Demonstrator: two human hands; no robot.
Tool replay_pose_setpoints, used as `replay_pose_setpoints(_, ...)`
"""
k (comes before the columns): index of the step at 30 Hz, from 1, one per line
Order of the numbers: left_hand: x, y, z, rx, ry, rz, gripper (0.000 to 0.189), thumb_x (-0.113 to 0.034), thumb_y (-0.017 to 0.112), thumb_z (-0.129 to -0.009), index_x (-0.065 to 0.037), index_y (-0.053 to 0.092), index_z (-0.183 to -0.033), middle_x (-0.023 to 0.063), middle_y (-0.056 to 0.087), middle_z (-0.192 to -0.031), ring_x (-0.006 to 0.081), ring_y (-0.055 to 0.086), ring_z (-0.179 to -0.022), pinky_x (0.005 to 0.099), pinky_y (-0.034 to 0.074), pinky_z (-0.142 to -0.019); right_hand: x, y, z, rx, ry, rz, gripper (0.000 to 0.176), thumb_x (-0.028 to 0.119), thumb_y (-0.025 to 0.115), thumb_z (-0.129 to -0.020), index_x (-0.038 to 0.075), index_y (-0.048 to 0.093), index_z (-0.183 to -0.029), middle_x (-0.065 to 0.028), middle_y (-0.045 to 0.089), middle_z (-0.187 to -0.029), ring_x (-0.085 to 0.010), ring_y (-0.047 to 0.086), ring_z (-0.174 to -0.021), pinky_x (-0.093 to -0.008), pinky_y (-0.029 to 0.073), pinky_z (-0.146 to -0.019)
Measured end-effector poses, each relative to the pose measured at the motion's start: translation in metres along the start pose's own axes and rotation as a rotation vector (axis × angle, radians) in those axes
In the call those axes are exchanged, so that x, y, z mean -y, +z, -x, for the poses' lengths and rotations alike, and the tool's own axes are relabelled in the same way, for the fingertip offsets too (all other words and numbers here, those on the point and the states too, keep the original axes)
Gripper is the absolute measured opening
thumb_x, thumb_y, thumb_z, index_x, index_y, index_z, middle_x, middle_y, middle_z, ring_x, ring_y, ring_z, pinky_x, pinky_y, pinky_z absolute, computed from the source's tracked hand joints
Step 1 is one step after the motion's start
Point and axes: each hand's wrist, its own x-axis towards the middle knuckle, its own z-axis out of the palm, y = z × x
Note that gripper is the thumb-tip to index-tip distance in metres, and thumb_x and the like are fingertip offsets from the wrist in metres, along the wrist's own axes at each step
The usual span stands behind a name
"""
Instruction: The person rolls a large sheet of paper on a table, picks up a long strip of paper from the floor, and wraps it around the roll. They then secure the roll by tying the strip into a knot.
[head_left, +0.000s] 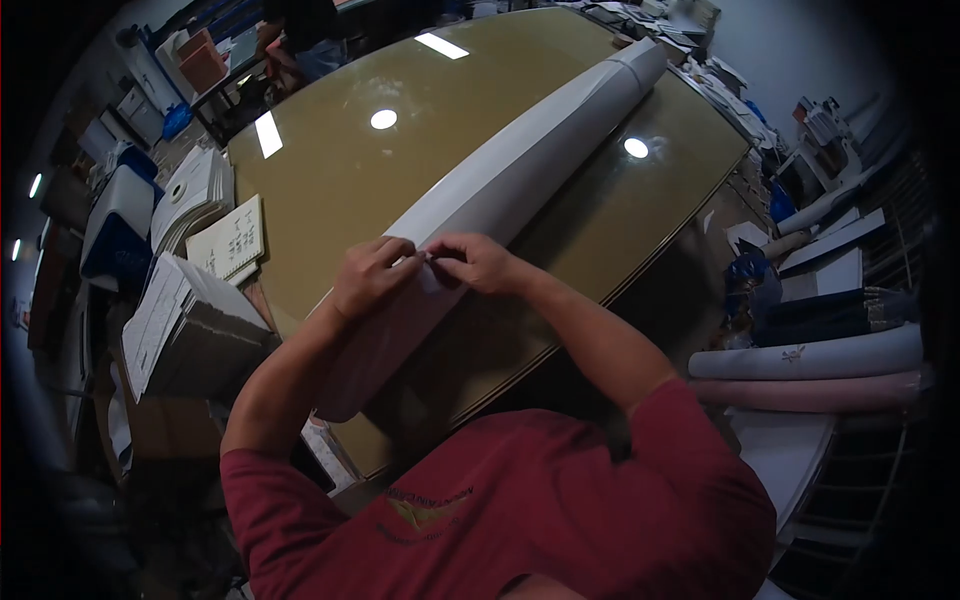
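A long white roll (530, 165), perhaps paper or cloth, lies slantwise on the glossy tan table (330, 170). A thin band or tie circles its far end. Over the near part of the roll, my left hand (375, 275) is closed with its fingertips pinched together. Close against it, fingertips almost touching, my right hand (478, 265) is pinched too. A small white bit (432, 278), maybe a strip or tie end, shows just below the fingertips. What exactly the fingers grip is too small and dark to make out.
Left of the table stand a thick stack of papers (195, 335) and an open notebook (230, 240) with writing. Fabric rolls (810, 355) lie on a rack at right. Another person (305, 40) is behind the table's far left edge.
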Motion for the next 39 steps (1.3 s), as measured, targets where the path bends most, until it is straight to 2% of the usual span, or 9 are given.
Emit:
replay_pose_setpoints(7, 0.007, 0.001, 0.005, 0.032, -0.034, 0.028, 0.012, -0.011, 0.062, -0.081, -0.009, 0.065, -0.093, 0.0061, 0.063, -0.090, 0.0235, 0.064, -0.074, 0.0343, 0.052, -0.059, 0.002, -0.007, -0.010, 0.100, 0.239, -0.159, 0.010, 0.009, 0.053, -0.098, 0.001, 0.060, -0.099, -0.0011, 0.058, -0.075, -0.0078, 0.055, -0.070, -0.0260, 0.047, -0.065)
replay_pose_setpoints(13, 0.004, -0.003, 0.002, 0.000, -0.153, 0.248, 0.006, -0.008, 0.064, -0.082, -0.007, 0.065, -0.087, 0.0083, 0.065, -0.088, 0.0256, 0.065, -0.077, 0.0350, 0.052, -0.064, 0.028, -0.011, -0.002, -0.047, -0.150, 0.734, 0.008, 0.015, 0.059, -0.086, 0.008, 0.059, -0.090, -0.0136, 0.061, -0.083, -0.0334, 0.062, -0.075, -0.0417, 0.051, -0.068)
replay_pose_setpoints(18, 0.009, 0.013, 0.025, 0.010, -1.027, 0.574, 0.006, -0.006, 0.064, -0.084, -0.003, 0.069, -0.087, 0.0095, 0.069, -0.082, 0.0171, 0.064, -0.072, 0.0304, 0.050, -0.064, 0.003, -0.012, 0.029, 0.021, 0.013, 0.948, 0.005, 0.013, 0.056, -0.084, 0.010, 0.058, -0.087, -0.0117, 0.061, -0.084, -0.0355, 0.061, -0.081, -0.0451, 0.051, -0.069)
replay_pose_setpoints(20, 0.015, 0.012, 0.029, 0.034, -1.066, 0.597, 0.007, -0.005, 0.064, -0.085, -0.003, 0.069, -0.089, 0.0083, 0.070, -0.082, 0.0143, 0.063, -0.072, 0.0300, 0.050, -0.064, -0.004, -0.012, 0.037, -0.007, 0.012, 0.950, 0.005, 0.013, 0.056, -0.085, 0.009, 0.058, -0.087, -0.0120, 0.061, -0.083, -0.0358, 0.061, -0.080, -0.0452, 0.050, -0.069)
replay_pose_setpoints(28, 0.007, 0.011, -0.001, -0.029, -1.003, 0.786, 0.006, -0.007, 0.061, -0.090, -0.005, 0.067, -0.089, 0.0041, 0.070, -0.085, 0.0086, 0.061, -0.074, 0.0265, 0.049, -0.065, -0.014, -0.009, 0.031, -0.118, -0.002, 0.539, 0.010, 0.015, 0.055, -0.094, 0.006, 0.056, -0.091, -0.0106, 0.061, -0.078, -0.0273, 0.062, -0.072, -0.0359, 0.051, -0.065)
replay_pose_setpoints(30, -0.001, 0.023, -0.008, -0.158, -1.149, 0.965, 0.008, -0.011, 0.060, -0.093, -0.007, 0.065, -0.089, 0.0031, 0.070, -0.086, 0.0075, 0.060, -0.074, 0.0276, 0.050, -0.065, -0.016, -0.009, 0.029, -0.105, 0.284, -0.049, 0.018, 0.020, 0.052, -0.099, 0.004, 0.056, -0.091, -0.0051, 0.060, -0.075, -0.0160, 0.060, -0.066, -0.0283, 0.050, -0.060)
replay_pose_setpoints(34, -0.013, 0.031, -0.020, -0.133, -1.199, 1.107, 0.009, -0.008, 0.061, -0.092, -0.001, 0.065, -0.090, 0.0057, 0.067, -0.078, 0.0123, 0.060, -0.069, 0.0320, 0.049, -0.064, 0.004, -0.004, 0.014, -0.096, 0.295, -0.333, 0.025, 0.025, 0.050, -0.101, 0.004, 0.055, -0.090, -0.0018, 0.058, -0.076, -0.0090, 0.059, -0.066, -0.0244, 0.049, -0.056)
replay_pose_setpoints(36, -0.013, 0.029, -0.023, 0.174, -0.992, 0.674, 0.018, -0.018, 0.057, -0.096, -0.002, 0.064, -0.091, 0.0050, 0.066, -0.079, 0.0090, 0.059, -0.072, 0.0303, 0.047, -0.062, 0.019, 0.001, 0.003, -0.144, 0.361, -0.397, 0.024, 0.025, 0.051, -0.101, 0.005, 0.055, -0.089, -0.0018, 0.057, -0.072, -0.0093, 0.058, -0.061, -0.0246, 0.049, -0.052)
replay_pose_setpoints(39, -0.011, 0.024, -0.031, 0.254, -0.993, 0.654, 0.016, -0.014, 0.057, -0.092, 0.002, 0.062, -0.092, 0.0102, 0.063, -0.076, 0.0152, 0.059, -0.069, 0.0327, 0.046, -0.063, 0.014, -0.004, -0.002, -0.118, 0.431, -0.357, 0.024, 0.026, 0.053, -0.100, 0.005, 0.055, -0.089, -0.0005, 0.055, -0.066, -0.0083, 0.056, -0.056, -0.0241, 0.047, -0.048)
